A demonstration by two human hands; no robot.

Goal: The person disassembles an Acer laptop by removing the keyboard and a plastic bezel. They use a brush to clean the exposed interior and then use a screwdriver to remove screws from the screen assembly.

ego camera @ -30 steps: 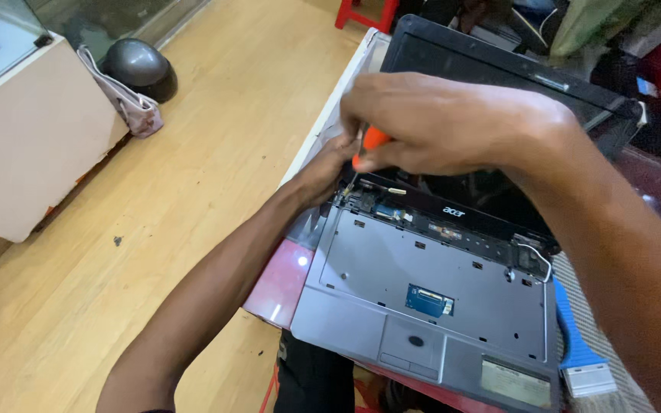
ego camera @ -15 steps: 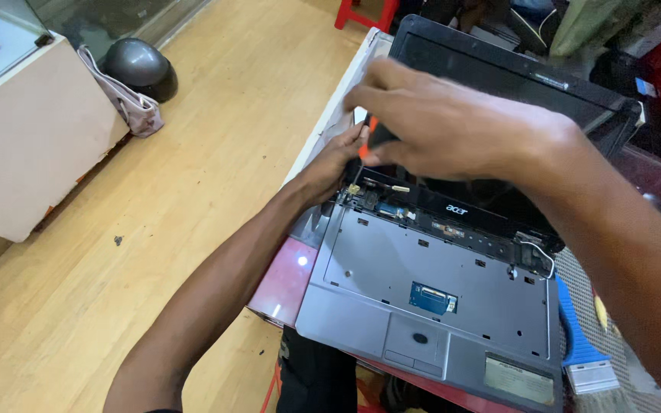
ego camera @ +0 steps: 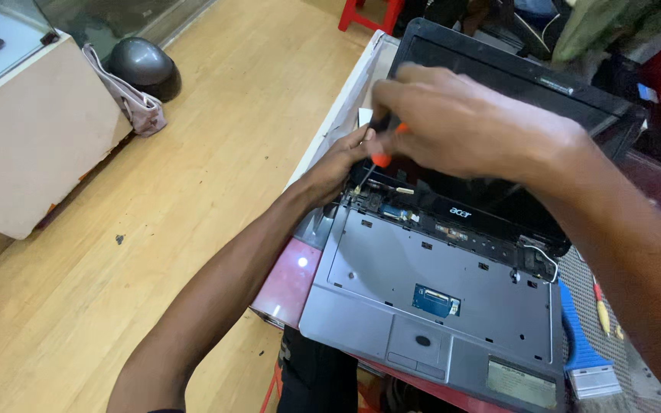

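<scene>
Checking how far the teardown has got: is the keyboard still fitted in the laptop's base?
No. The laptop base shows a bare grey tray with a small blue connector where the keys would sit.

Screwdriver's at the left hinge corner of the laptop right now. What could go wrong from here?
1. The screwdriver tip sits among small connectors by the hinge; a slip could likely gouge them or the screen.
2. The left hand braces right beside the tip, so a slip might jab it.
3. The laptop rests near the table edge; hard downward pressure from the right hand might shift it.
</scene>
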